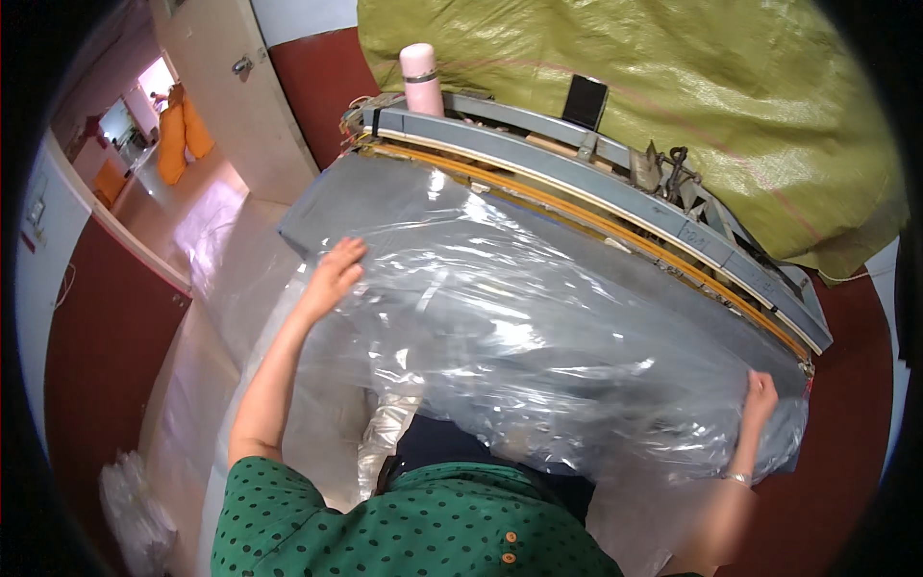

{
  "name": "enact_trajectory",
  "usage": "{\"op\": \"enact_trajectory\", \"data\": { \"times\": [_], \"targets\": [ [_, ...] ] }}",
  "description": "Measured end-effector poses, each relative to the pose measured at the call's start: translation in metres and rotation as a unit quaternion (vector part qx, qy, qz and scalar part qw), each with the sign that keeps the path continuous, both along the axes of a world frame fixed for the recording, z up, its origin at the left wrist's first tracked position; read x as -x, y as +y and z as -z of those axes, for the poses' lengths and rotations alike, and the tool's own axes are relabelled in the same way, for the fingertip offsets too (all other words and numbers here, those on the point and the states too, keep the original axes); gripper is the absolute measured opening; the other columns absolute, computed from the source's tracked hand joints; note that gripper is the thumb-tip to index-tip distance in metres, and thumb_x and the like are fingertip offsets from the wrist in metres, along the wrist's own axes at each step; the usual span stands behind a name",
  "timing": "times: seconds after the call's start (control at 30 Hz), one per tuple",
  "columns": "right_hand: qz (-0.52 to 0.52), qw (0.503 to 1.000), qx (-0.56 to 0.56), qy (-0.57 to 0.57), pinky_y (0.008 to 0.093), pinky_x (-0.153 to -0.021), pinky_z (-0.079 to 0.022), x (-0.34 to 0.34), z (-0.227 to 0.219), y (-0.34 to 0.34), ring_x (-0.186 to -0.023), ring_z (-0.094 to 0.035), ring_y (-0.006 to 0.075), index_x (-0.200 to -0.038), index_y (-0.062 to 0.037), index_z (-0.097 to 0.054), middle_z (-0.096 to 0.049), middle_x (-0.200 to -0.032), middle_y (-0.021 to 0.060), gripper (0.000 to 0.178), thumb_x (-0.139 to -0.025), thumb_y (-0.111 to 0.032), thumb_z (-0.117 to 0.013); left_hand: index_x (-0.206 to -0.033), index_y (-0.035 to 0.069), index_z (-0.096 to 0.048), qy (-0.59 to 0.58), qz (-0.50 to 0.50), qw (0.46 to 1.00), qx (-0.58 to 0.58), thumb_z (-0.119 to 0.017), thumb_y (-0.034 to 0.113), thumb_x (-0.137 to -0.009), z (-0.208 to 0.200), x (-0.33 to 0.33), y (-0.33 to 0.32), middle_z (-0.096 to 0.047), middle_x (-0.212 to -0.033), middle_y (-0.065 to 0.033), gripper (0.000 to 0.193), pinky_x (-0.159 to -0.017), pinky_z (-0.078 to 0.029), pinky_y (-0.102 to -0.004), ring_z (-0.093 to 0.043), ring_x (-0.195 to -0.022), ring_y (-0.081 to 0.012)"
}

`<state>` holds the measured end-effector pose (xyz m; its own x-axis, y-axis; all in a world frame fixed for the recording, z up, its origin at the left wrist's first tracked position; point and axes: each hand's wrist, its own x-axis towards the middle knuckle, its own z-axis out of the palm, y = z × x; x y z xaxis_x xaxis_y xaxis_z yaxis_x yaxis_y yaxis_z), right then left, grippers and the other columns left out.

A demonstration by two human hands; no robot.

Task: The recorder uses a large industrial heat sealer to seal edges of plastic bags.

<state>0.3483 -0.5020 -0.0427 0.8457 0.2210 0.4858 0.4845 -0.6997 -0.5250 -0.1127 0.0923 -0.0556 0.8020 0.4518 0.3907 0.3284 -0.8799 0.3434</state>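
A large sheet of clear plastic film [519, 332] lies crumpled and shiny over a grey work table [385, 183] and hangs past its near edge toward my body. My left hand [338, 274] rests on the film near the table's left end, fingers stretched out and pointing away from me. Over at the right end, my right hand [761, 392] is closed, with the film's edge pinched in its fingers. A bracelet circles that wrist. The film between the two hands is wrinkled.
Behind the table runs a long grey metal frame [577, 149] with an orange strip [615, 236]. On it stand a pink bottle [420, 82], a dark phone-like slab [585, 102] and metal clamps [673, 173]. A yellow-green tarp [731, 87] hangs beyond. At left are an open door [226, 96] and bundled plastic [137, 510].
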Motion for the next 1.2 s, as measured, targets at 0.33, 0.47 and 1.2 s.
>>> {"op": "enact_trajectory", "data": {
  "times": [0.33, 0.47, 1.2],
  "targets": [
    [0.057, 0.996, 0.069, -0.022, 0.0329, -0.057, -0.040, -0.008, 0.008, -0.086, -0.057, -0.047, 0.0210, -0.077, -0.0002, -0.054, -0.054, -0.065, 0.0124, 0.026, -0.081, -0.026, -0.054, -0.094, 0.002, -0.057, -0.057, -0.078, 0.886, 0.453, -0.040, 0.035, -0.089, -0.027, 0.003, -0.059, -0.060, -0.084, -0.0066, 0.038, -0.075, -0.040, -0.0248, -0.054, -0.079, -0.0132],
    [0.075, 0.995, 0.070, -0.013, 0.0335, -0.057, -0.040, -0.010, 0.011, -0.088, -0.057, -0.046, 0.0226, -0.077, 0.0000, -0.053, -0.053, -0.064, 0.0129, 0.028, -0.082, -0.027, -0.053, -0.103, 0.001, -0.052, -0.012, -0.001, 0.715, 0.699, -0.044, 0.039, -0.086, -0.033, -0.024, -0.104, -0.059, -0.080, -0.0082, 0.042, -0.074, -0.042, -0.0277, -0.055, -0.077, -0.0132],
    [0.083, 0.995, 0.062, -0.001, 0.0320, -0.056, -0.039, -0.005, 0.008, -0.086, -0.056, -0.042, 0.0194, -0.078, -0.0001, -0.049, -0.047, -0.062, 0.0128, 0.022, -0.081, -0.021, -0.054, -0.107, 0.007, -0.045, -0.041, -0.179, 0.978, -0.102, -0.054, 0.012, -0.076, -0.029, -0.152, -0.003, -0.056, -0.098, -0.0139, 0.033, -0.075, -0.043, -0.0399, -0.051, -0.095, -0.0300]
  ]
}}
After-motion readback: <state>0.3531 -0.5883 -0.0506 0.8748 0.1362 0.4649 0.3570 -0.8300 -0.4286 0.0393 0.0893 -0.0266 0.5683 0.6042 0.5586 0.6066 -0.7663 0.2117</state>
